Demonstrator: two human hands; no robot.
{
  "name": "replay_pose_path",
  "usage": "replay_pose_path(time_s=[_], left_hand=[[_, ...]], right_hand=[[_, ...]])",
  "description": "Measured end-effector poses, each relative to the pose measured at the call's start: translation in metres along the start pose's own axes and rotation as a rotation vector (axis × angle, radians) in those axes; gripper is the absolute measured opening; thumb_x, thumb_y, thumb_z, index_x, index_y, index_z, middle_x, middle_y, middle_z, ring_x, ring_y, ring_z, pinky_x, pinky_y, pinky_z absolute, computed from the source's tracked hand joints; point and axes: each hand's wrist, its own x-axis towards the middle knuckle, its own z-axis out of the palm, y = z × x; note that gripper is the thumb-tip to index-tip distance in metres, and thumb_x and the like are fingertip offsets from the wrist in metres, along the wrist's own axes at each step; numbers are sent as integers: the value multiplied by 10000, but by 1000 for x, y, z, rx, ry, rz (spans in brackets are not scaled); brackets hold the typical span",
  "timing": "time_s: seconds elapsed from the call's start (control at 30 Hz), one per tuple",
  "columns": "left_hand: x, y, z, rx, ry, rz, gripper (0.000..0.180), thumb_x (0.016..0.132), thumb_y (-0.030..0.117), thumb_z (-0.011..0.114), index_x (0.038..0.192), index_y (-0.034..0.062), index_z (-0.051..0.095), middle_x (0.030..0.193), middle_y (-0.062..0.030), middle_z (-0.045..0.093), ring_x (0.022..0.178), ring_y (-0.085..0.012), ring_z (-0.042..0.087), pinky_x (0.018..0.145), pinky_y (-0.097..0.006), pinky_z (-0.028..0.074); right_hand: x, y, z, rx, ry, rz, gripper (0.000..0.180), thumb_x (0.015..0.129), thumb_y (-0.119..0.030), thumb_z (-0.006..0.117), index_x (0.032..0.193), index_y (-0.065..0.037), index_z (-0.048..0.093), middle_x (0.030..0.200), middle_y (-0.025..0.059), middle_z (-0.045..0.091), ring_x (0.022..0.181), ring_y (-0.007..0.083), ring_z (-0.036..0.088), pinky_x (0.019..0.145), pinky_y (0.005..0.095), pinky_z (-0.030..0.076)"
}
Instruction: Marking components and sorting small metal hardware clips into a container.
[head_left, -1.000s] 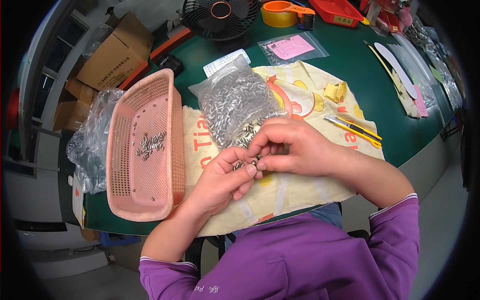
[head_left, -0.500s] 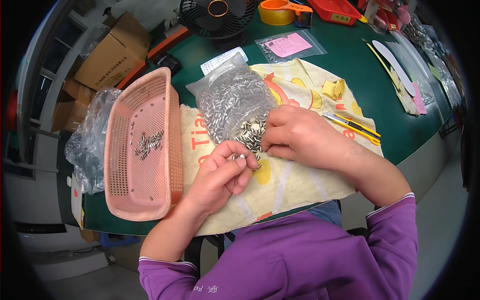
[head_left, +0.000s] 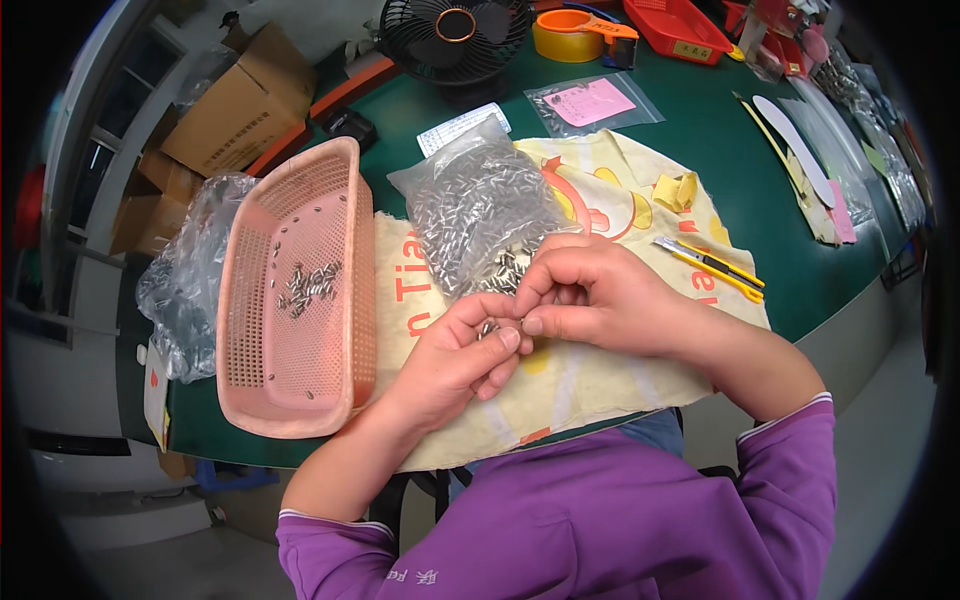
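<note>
My left hand (head_left: 462, 352) is closed, palm up, around a few small metal pins (head_left: 487, 328) that show between thumb and fingers. Its fingertips meet those of my right hand (head_left: 595, 300), which is pinched; whatever is between its thumb and forefinger is too hidden to make out. Just beyond both hands lies a clear plastic bag (head_left: 480, 190) full of the same short silvery pins, some of them in a loose heap (head_left: 508, 268) at its mouth. To the left stands a pink perforated plastic basket (head_left: 362, 300) with a small cluster of pins (head_left: 308, 288) on its bottom.
Under the bag and hands a yellow printed cloth (head_left: 590, 385) covers part of the green table (head_left: 700, 130). A yellow-black utility knife (head_left: 715, 265) lies on its right side. Farther back are a black fan (head_left: 455, 45), orange tape (head_left: 568, 38), a red tray (head_left: 680, 30) and a labelled zip bag (head_left: 595, 102).
My right hand has moved from the heap of pins to my left hand's fingertips. My left hand has shifted slightly right, and the whole view has shifted a little.
</note>
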Motion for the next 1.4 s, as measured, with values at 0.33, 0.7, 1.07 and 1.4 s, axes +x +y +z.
replay_pose_path(time_s=[0.33,0.7,1.07,1.4], left_hand=[[-1,-1,-1,-38,-38,6,116,975,104,518,1083,63,508,892,-60,589,577,-51,451,470,-179,348],[-1,-2,-3,-95,-68,10,95,980,117,514,1059,67,500,887,-62,583,574,-59,439,454,-184,335],[0,-1,-3,-134,-77,94,146,967,108,458,1098,45,479,969,-107,570,633,-96,467,501,-201,353],[0,2,-5,-117,-42,22,139,972,103,463,1098,47,485,928,-87,572,555,-56,406,444,-175,299]], right_hand=[[2,2,0,121,-67,118,158,828,-164,716,951,-72,681,910,20,603,771,86,581,714,236,495],[2,5,-1,18,52,12,107,818,-106,716,913,-69,684,808,-7,574,746,88,536,645,237,447],[-2,18,-6,-597,129,-293,135,712,-85,710,841,-108,678,836,44,560,850,244,572,717,352,478],[-2,11,-3,-674,-23,-274,110,756,-118,687,843,-86,628,872,61,546,877,265,549,767,371,468]])
